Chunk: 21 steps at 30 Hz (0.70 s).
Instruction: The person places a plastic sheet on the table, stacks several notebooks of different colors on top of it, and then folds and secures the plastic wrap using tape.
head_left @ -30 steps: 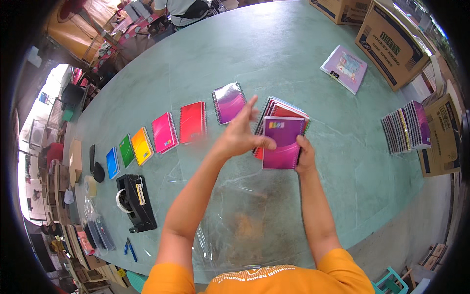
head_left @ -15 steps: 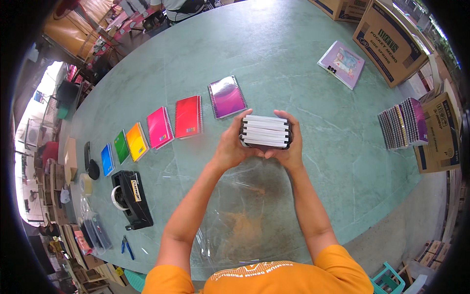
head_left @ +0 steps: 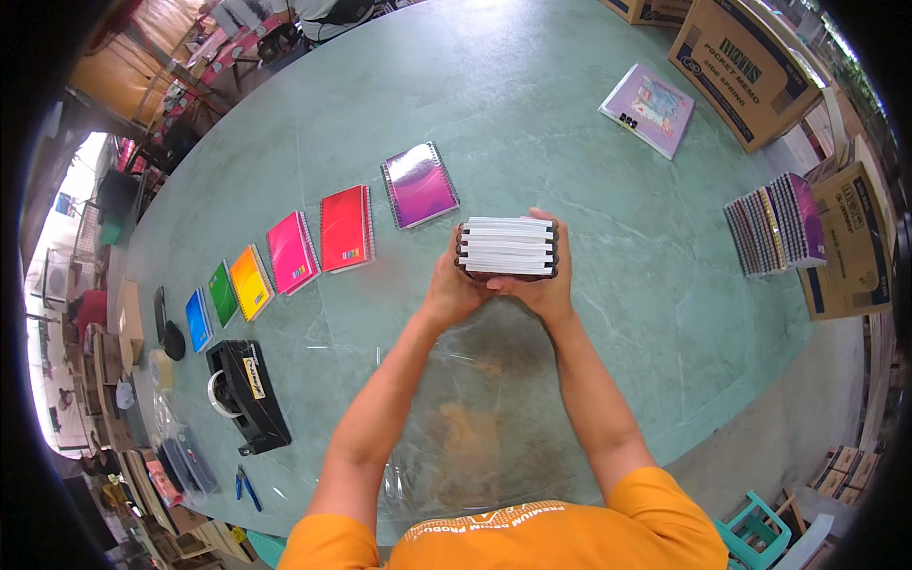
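Observation:
A block of several spiral notebooks (head_left: 507,249) stands between my hands, white page edges facing up and dark wire coils along both sides. My left hand (head_left: 450,288) is wrapped round its left side, and my right hand (head_left: 549,290) presses the right side; the thumbs come together below it. Just beyond my left hand lies a purple spiral notebook (head_left: 421,185). A row runs from it to the left: red notebook (head_left: 344,228), pink notebook (head_left: 292,251), yellow notebook (head_left: 251,282), green notebook (head_left: 222,293) and blue notebook (head_left: 199,320).
On the left of the green table (head_left: 646,351) are a black tape dispenser (head_left: 269,404) and blue-handled pliers (head_left: 247,488). Clear plastic (head_left: 404,465) lies between my forearms. At right stand coil-bound purple notebooks (head_left: 796,220), cartons (head_left: 736,71) and a lilac book with clips (head_left: 655,112).
The notebook block has shifted slightly left and its edges look more even. My right fingers have closed in along its side. The whole view has shifted a little.

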Available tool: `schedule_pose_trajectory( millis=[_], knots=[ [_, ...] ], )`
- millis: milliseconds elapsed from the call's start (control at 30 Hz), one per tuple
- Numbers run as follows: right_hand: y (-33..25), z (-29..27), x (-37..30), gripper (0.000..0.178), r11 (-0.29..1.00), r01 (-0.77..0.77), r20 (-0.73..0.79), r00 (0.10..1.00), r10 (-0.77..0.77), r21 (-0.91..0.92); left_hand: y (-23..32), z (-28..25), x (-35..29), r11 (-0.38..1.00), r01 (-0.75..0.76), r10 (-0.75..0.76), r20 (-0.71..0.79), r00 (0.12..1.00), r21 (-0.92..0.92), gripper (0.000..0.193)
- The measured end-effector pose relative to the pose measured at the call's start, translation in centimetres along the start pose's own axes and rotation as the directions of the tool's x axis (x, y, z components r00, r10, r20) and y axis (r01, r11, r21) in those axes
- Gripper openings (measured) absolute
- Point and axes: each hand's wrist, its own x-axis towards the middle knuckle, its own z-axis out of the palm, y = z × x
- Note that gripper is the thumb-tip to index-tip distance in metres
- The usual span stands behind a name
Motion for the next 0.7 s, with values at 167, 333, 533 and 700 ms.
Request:
schedule_pose_trajectory(
  millis=[167, 333, 533, 700],
  knots=[
    [1.4, -0.1, -0.3, 0.095, 0.997, -0.05, 0.026, 0.998, 0.051, -0.064, -2.2, 0.0, -0.1, 1.0, 0.003, -0.003, 0.022, 1.0, -0.014, 0.063],
    [1.4, -0.5, -0.1, 0.078, 0.991, -0.124, 0.004, 0.992, 0.124, -0.058, -2.1, 0.8, 0.0, 0.998, 0.002, -0.003, -0.023, 1.0, -0.059, 0.065],
    [1.8, -0.1, -0.2, 0.073, 0.994, -0.075, 0.003, 0.997, 0.076, -0.08, -2.9, 0.7, -0.2, 0.99, -0.127, 0.131, -0.062, 0.99, 0.067, 0.069],
    [1.7, -0.3, -0.3, 0.073, 0.997, -0.082, 0.047, 0.996, 0.081, 0.015, -3.3, 1.1, -0.2, 0.995, -0.1, 0.102, -0.066, 0.993, 0.028, 0.07]
  ],
)
